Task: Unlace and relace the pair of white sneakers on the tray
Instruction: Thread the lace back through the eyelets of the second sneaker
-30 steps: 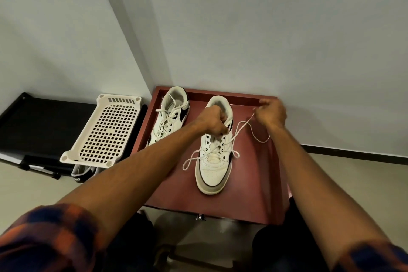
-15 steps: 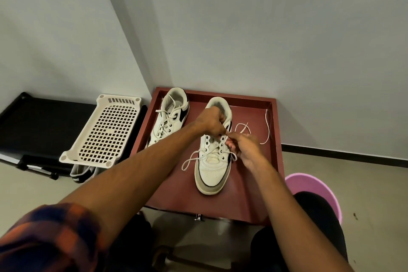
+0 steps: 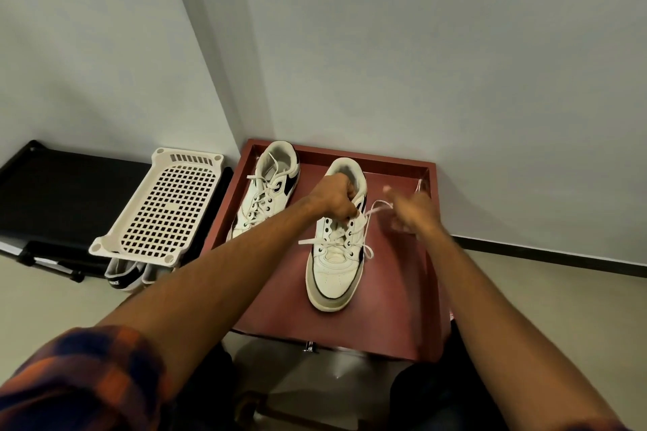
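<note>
As the left hand [image 3: 334, 198] clenches the throat of the white leather sneaker [image 3: 336, 266] mid-frame, apparently steadying it on the dark red tray [image 3: 395, 290], the blurred right hand [image 3: 413, 213] meets its white lace [image 3: 374, 212]; that grip cannot be made out.

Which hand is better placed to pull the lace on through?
Probably right: the right hand is at the loose lace beside the sneaker; the left hand grips the sneaker's top, steadying it.

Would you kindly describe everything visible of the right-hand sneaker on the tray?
The white leather-look sneaker, black-trimmed with a grey toe rim, stands upright on the red tray, toe toward the camera. Some upper eyelets are empty. The left hand grips its tongue area; its lace runs toward the blurred right hand.
</note>
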Tool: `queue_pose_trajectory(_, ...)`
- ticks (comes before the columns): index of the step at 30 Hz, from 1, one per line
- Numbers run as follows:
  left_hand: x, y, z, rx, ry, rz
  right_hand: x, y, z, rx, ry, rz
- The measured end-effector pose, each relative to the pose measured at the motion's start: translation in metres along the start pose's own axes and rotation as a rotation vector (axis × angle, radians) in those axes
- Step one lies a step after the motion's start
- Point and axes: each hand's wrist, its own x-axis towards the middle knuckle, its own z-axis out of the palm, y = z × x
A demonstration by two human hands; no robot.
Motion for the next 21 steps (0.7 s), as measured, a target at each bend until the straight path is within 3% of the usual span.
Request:
queue_pose_trajectory(5, 0.0, 0.003, -0.001, -0.003, -0.008, -0.011, -0.034, 0.025, 0.033, 0.339, -0.199, 0.073)
queue_pose_trajectory(13, -0.002, 0.002, -0.003, -0.014, -0.032, -0.023, -0.037, 0.036, 0.044, 0.391, -0.139, -0.043)
queue_pose_trajectory(15, -0.002, 0.003, -0.002, 0.002, -0.029, -0.021, -0.028, 0.025, 0.034, 0.344, -0.045, -0.072)
queue_pose_trajectory(19, -0.002, 0.002, -0.003, 0.042, -0.014, -0.007, 0.009, -0.018, -0.006, 0.225, 0.308, -0.136)
queue_pose_trajectory(21, -0.004, 0.001, -0.004, 0.029, -0.035, -0.02, 0.022, -0.034, -0.023, 0.218, 0.385, -0.136)
